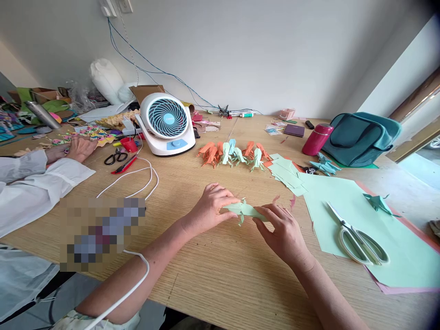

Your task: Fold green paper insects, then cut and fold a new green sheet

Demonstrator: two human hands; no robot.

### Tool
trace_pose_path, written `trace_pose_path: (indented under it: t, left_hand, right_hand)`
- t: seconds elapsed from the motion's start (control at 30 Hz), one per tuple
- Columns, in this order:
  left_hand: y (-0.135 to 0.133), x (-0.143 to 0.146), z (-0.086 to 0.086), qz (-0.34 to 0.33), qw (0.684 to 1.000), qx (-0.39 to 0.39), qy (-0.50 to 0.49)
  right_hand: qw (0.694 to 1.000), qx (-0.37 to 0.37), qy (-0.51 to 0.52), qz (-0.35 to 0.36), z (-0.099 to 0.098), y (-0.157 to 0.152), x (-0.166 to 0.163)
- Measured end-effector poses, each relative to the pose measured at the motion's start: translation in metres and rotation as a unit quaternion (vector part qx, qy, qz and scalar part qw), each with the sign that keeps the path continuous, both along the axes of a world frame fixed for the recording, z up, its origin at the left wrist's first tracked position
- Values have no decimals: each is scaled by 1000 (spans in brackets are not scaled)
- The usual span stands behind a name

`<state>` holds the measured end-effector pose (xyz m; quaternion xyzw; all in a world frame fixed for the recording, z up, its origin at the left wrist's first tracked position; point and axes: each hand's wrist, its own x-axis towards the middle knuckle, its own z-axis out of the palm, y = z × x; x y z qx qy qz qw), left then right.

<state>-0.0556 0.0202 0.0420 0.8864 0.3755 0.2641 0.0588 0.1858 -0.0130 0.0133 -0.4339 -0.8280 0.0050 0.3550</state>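
Between my two hands, just above the wooden table, is a pale green folded paper figure [243, 209] with thin cut legs sticking out at its middle. My left hand [215, 204] pinches its left end between thumb and fingers. At the other end, my right hand [282, 228] grips the paper the same way. Beyond them stands a row of orange and pale green paper figures [237, 153]. A stack of pale green paper strips [287, 173] lies right of the row. White-handled scissors [359, 238] rest on large pale green sheets [402, 261] to the right.
A white fan [167, 121] stands at the back. At left, a co-worker's hands [77, 149] are near black scissors [116, 156] and a red cutter [124, 165]. A white cable [153, 176] crosses the table. A pink bottle [316, 139] and teal bag [359, 140] stand back right.
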Motion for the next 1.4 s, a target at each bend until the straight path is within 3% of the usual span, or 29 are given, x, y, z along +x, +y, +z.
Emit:
trace_pose_path:
  t: [0.67, 0.97, 1.4]
  left_hand:
    - [-4, 5, 2, -19, 999, 19, 23]
    - [-6, 7, 0, -51, 998, -27, -12]
    - [-10, 12, -5, -52, 989, -96, -95]
  right_hand:
    - [1000, -5, -5, 15, -3, -3, -7]
    - [994, -71, 76, 30, -3, -5, -10]
    - [960, -152, 232, 37, -2, -5, -15]
